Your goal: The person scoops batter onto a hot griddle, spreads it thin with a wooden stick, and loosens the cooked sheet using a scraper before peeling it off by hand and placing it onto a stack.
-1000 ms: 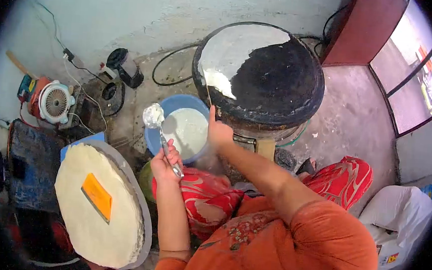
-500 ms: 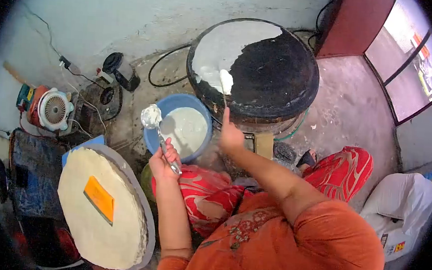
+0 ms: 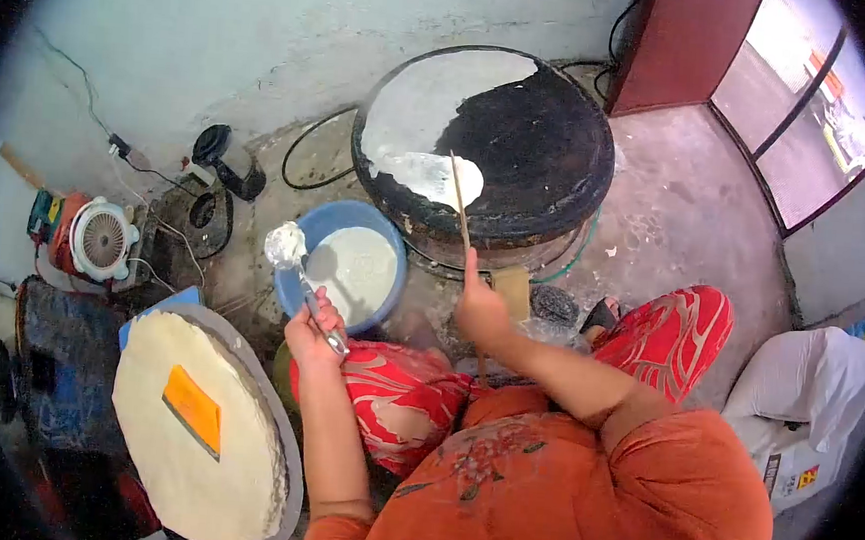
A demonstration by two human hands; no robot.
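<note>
Your left hand [image 3: 316,327] has its fingers curled around the handle of a ladle [image 3: 307,293], whose white-coated bowl is ahead and to the left of those fingers, seen over the edge of a blue tub [image 3: 395,285] of white liquid. Your right fingers wrap a thin stick [image 3: 462,209], the right hand [image 3: 484,316] pointing its index finger along it, and its tip is ahead of them at wet white paste [image 3: 414,174] on a round black griddle [image 3: 537,137]. Left of your left fingers, a flat orange piece [image 3: 192,409] lies on a pale round stack [image 3: 206,500].
</note>
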